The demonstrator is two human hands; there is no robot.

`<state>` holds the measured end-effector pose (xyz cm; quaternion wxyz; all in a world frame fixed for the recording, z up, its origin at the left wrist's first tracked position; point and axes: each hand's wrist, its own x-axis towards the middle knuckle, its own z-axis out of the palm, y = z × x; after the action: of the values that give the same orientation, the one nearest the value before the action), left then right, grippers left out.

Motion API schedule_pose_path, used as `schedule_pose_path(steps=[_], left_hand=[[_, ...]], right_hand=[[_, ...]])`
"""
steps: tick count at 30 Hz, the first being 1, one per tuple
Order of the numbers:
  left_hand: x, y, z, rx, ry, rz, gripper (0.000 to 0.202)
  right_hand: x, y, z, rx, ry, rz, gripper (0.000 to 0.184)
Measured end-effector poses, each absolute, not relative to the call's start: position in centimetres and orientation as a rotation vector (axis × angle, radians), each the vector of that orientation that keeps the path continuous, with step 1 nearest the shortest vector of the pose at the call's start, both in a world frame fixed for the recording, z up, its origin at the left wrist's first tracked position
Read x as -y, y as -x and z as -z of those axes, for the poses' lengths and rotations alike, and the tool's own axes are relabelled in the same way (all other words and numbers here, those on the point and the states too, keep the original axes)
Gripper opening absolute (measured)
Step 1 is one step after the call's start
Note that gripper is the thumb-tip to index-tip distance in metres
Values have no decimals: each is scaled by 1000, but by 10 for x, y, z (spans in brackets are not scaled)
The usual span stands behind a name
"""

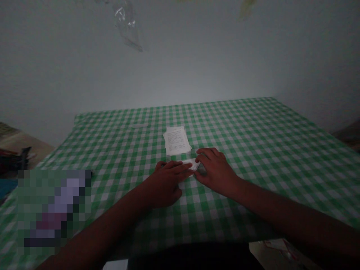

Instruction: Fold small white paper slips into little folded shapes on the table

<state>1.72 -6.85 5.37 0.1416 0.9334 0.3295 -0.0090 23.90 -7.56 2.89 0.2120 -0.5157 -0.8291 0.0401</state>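
A small folded piece of white paper (pixel 193 165) lies on the green-and-white checked tablecloth (pixel 253 142). My left hand (pixel 165 182) rests flat beside it, its outstretched fingers pressing on the paper's left part. My right hand (pixel 215 170) lies curled over the paper's right end, fingers bent down onto it. Most of the paper is hidden under both hands. Just beyond them sits a small stack of printed white sheets (pixel 176 140).
A blurred-out patch (pixel 53 210) covers the table's near left. A plain pale wall (pixel 180 67) rises behind the table, with a clear plastic scrap (pixel 128 24) hanging high up. Dark clutter (pixel 14 161) sits off the left edge.
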Motion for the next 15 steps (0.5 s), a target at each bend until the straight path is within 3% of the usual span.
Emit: schedule_pose_path(steps=[15], left_hand=[[67,-17,-54,-961,-2666,58,73]], right_hand=[[68,-231,-21,2176,1486,-122,22]])
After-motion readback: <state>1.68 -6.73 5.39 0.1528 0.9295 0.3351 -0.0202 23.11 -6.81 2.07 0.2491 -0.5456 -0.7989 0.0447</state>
